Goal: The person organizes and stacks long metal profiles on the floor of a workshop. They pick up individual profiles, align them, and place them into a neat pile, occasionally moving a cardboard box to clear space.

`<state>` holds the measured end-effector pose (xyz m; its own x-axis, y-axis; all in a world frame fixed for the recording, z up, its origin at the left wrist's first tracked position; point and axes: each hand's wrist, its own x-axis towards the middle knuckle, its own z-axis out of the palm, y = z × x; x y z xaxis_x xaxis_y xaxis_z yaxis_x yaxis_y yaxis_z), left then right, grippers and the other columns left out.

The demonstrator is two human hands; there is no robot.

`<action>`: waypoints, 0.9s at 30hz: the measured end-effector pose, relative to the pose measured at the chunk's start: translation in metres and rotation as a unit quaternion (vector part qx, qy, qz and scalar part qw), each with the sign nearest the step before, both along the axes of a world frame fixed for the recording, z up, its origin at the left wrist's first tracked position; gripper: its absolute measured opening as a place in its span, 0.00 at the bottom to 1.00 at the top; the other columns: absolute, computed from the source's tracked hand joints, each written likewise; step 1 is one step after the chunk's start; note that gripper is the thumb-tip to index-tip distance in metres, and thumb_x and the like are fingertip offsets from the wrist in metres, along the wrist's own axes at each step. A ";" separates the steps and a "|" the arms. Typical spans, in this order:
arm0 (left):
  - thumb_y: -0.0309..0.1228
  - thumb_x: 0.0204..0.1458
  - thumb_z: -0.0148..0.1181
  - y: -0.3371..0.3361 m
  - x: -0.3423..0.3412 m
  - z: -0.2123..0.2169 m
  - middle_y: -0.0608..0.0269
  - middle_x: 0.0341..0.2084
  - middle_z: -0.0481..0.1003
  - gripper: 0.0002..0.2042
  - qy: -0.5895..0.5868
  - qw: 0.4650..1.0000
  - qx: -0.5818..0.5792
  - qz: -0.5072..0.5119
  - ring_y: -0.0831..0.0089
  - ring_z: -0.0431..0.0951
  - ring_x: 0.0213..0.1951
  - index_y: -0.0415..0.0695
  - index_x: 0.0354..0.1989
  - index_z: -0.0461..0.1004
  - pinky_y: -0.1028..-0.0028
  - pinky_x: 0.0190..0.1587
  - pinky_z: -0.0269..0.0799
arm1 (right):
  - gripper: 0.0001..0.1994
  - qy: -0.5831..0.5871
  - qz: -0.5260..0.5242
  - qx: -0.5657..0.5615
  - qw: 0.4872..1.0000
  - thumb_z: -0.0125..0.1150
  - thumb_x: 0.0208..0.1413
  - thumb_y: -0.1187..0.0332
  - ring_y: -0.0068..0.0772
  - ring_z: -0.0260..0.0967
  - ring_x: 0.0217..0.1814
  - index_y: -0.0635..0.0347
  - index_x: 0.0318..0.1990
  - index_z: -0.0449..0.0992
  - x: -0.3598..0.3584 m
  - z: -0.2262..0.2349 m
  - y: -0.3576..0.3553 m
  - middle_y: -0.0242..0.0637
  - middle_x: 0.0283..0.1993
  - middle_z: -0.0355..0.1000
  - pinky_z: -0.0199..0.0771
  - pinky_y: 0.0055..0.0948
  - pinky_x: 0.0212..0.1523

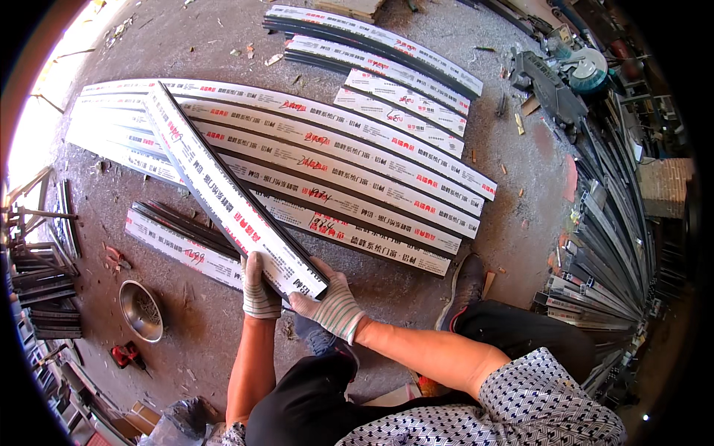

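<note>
1. Left grip (260,292) and right grip (335,306) pinch the near end of a long white-faced profile (225,192), probably paired to steady its length!
2. It slants across a row of profiles (357,152) on the floor (513,204), side by side, seemingly for order.
3. Underside fingers: hidden; far-end contact: can't tell.

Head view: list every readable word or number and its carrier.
Held strip: black and red print, handwriting; wording not copied.
Long floor strips: black and red print, red or black handwriting; not copied.
Short strips beyond: print, red handwriting; not copied.
Short nearer strip: print, red handwriting; not copied.
Stack at right: any text too small.
</note>
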<state>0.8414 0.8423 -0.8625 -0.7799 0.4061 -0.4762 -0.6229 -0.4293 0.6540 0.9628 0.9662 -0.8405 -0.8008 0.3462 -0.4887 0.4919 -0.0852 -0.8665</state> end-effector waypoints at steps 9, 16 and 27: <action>0.52 0.56 0.69 0.014 -0.002 0.000 0.60 0.52 0.78 0.35 0.036 0.997 -0.073 0.018 0.67 0.80 0.52 0.42 0.65 0.67 0.64 0.57 0.78 | 0.39 0.083 -0.075 -0.238 0.965 0.78 0.51 0.66 0.25 0.76 0.50 0.70 0.67 0.66 -0.010 -0.004 0.017 0.38 0.50 0.79 0.80 0.28 0.54; 0.47 0.56 0.70 0.028 -0.008 0.007 0.60 0.53 0.76 0.34 0.007 0.998 -0.059 -0.011 0.66 0.78 0.54 0.44 0.66 0.65 0.62 0.59 0.76 | 0.34 0.040 -0.094 -0.291 0.951 0.76 0.54 0.70 0.23 0.75 0.53 0.65 0.67 0.68 -0.008 -0.005 0.037 0.34 0.52 0.78 0.79 0.28 0.57; 0.45 0.55 0.73 0.046 -0.011 -0.002 0.62 0.57 0.72 0.39 -0.069 0.988 -0.136 -0.039 0.67 0.72 0.59 0.49 0.71 0.58 0.60 0.60 0.72 | 0.34 0.060 -0.060 -0.245 0.966 0.76 0.56 0.67 0.22 0.70 0.57 0.60 0.68 0.67 -0.009 -0.026 0.075 0.30 0.57 0.74 0.74 0.27 0.60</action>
